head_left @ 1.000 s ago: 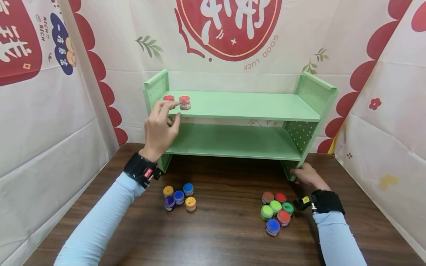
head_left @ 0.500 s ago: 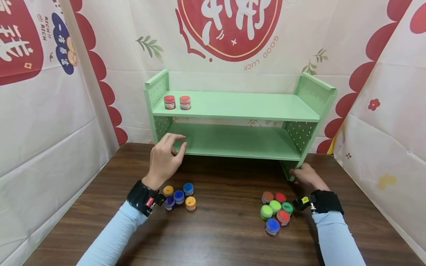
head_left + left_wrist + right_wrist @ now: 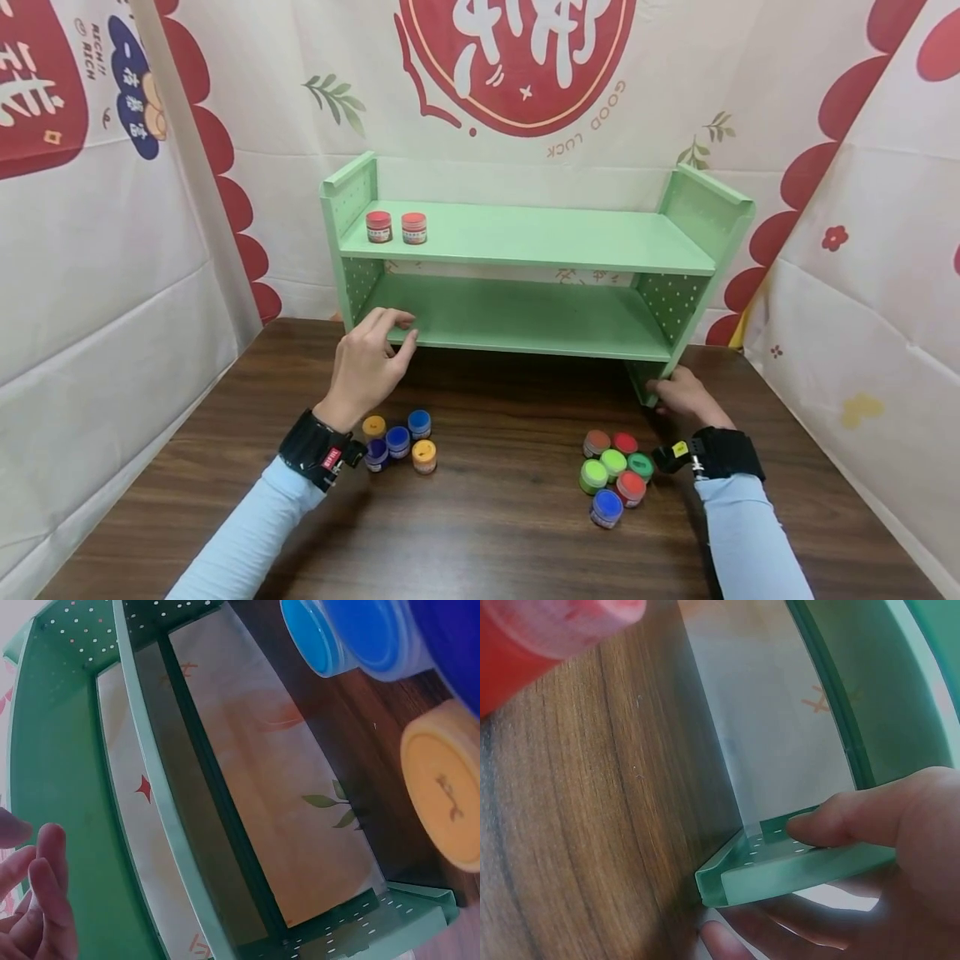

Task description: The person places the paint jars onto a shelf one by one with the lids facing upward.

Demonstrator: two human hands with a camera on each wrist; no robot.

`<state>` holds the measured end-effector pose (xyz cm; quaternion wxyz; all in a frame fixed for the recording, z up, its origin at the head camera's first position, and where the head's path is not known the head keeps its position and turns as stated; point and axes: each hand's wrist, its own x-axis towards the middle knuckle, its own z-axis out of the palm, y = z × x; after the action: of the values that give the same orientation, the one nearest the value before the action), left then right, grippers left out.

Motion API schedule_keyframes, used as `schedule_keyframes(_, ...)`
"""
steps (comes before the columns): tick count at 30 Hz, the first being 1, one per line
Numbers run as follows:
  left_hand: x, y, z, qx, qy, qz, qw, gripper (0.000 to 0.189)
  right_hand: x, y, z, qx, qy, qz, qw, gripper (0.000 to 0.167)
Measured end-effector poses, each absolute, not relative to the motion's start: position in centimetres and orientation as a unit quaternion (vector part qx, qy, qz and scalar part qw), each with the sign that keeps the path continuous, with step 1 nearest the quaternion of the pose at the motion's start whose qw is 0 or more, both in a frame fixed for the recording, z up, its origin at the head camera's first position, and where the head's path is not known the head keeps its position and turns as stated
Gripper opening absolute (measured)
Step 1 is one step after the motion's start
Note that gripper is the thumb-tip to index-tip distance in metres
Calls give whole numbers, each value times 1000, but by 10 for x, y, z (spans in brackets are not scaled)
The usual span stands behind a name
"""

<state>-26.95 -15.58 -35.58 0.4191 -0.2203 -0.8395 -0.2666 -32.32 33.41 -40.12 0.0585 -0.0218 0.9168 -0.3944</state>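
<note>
A green two-tier shelf (image 3: 525,312) stands at the back of the table. My right hand (image 3: 688,395) grips the foot of its right side panel; in the right wrist view the thumb (image 3: 829,823) lies on the inner face, with fingers on the outer side. In front of the lower board's left end hovers my left hand (image 3: 367,367), thumb and fingers apart, holding nothing. Two red-lidded paint jars (image 3: 378,227) (image 3: 414,228) stand upright at the left of the top board. Below the left hand is a cluster of blue, purple and orange-yellow jars (image 3: 398,442).
Another cluster of jars (image 3: 613,465), with green, red, brown and blue lids, stands on the dark wooden table (image 3: 495,533) near my right wrist. Printed cloth (image 3: 525,179) hangs behind the shelf and along both sides.
My left hand has come down from the red-lidded jars on the top board to in front of the lower board. Those jars stay put. The right hand keeps its grip on the shelf.
</note>
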Motion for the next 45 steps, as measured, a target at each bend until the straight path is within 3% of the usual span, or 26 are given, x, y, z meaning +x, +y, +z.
schedule_keyframes(7, -270, -157, -355, -224, -858, -254, 386, 16, -322, 334, -404, -16, 917, -394, 60, 40)
schedule_keyframes(12, -269, -159, -355, -236, -887, -227, 326, 18, -321, 334, -403, -11, 912, -406, 62, 43)
schedule_keyframes(16, -269, -160, -354, -249, -919, -197, 233, 19, -321, 335, -402, -11, 914, -402, 61, 45)
schedule_keyframes(23, -271, -163, -356, -260, -953, -155, 19, 26, -323, 335, -401, -17, 921, -384, 55, 37)
schedule_keyframes(28, -271, -163, -363, -254, -955, -140, -56, 26, -323, 334, -401, -17, 918, -392, 59, 36)
schedule_keyframes(33, -270, -160, -371, -241, -957, -140, -76, 25, -325, 333, -401, -10, 915, -398, 63, 33)
schedule_keyframes(45, -270, -157, -379, -247, -958, -141, -34, 21, -327, 334, -401, -20, 920, -387, 55, 30)
